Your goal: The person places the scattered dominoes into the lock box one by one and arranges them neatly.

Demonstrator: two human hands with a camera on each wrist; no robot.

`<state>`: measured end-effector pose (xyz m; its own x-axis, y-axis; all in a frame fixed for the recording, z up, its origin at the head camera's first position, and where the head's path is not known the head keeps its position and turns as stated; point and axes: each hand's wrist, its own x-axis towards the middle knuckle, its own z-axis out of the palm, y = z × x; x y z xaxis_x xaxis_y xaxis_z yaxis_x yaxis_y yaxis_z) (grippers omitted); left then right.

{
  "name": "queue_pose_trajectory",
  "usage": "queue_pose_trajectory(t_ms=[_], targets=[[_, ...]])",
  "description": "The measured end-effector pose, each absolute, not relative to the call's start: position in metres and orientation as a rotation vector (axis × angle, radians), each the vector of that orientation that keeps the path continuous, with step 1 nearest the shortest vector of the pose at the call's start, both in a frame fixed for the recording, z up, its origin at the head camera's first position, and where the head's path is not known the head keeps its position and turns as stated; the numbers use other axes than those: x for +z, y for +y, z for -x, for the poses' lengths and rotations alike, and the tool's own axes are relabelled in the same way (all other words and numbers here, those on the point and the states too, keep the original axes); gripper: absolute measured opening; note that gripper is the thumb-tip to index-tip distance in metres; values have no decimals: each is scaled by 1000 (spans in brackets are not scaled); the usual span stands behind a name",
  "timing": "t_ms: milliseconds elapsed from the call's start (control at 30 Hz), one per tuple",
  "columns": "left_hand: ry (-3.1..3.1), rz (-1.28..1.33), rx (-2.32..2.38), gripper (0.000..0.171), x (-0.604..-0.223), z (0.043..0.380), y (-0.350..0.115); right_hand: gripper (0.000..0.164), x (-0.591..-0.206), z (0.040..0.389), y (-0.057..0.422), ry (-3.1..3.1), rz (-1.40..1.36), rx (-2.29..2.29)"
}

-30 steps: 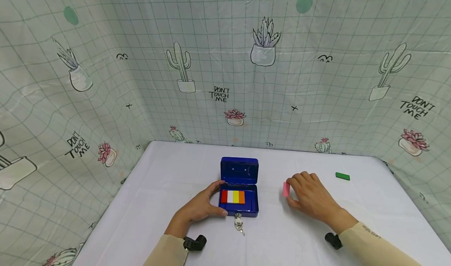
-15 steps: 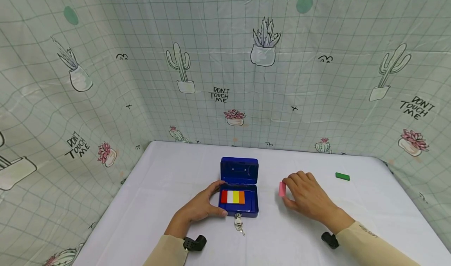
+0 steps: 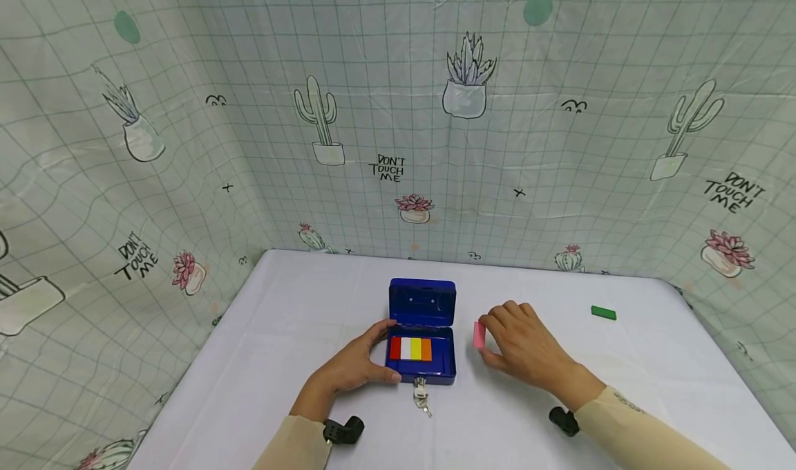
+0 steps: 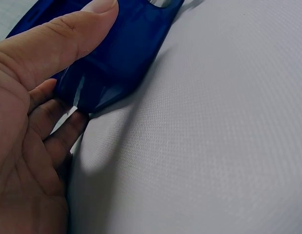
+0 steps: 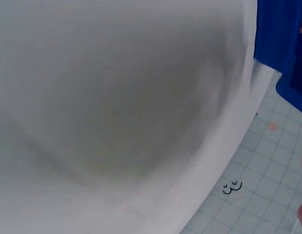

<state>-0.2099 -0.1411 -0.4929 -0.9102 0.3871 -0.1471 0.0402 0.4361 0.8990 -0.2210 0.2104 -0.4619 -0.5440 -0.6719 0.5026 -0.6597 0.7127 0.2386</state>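
Observation:
A small blue cash box [image 3: 443, 359] stands on the white table with its lid [image 3: 423, 303] raised. Red, white, yellow and orange blocks [image 3: 410, 349] lie side by side in its left part. My left hand [image 3: 349, 368] grips the box's left end, thumb at the front edge and fingers at the back corner; the thumb also shows over the blue wall in the left wrist view. Just right of the box, my right hand [image 3: 527, 347] pinches a flat pink block [image 3: 479, 334] upright between thumb and fingers. The right wrist view catches only bits of fingertips.
A green block [image 3: 603, 312] lies at the back right of the table. Keys [image 3: 422, 397] hang from the lock at the box's front. Behind the table hangs a cactus-print cloth [image 3: 367, 207].
The right hand has moved left toward the box with the pink block. My left hand and the box have stayed put.

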Motion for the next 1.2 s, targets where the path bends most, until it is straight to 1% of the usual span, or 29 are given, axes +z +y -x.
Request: queue_pose_trajectory(t_ms=[167,433,667,1200], targets=[[2359,-366,1468,104,-495,210,-142,39,-463,221,197,-2357,-1029,-42],[2349,-355,1469,104,-493,209,-141,35,-464,220,173,-2373,-1074,-61],[2359,-347,1461,103,-492,208,-141,41,-465,222,154,-2408,-1102,-58],[2336,-380,1487,102,-491,210,-143,43,-468,224,141,-2521,-1083,-170]])
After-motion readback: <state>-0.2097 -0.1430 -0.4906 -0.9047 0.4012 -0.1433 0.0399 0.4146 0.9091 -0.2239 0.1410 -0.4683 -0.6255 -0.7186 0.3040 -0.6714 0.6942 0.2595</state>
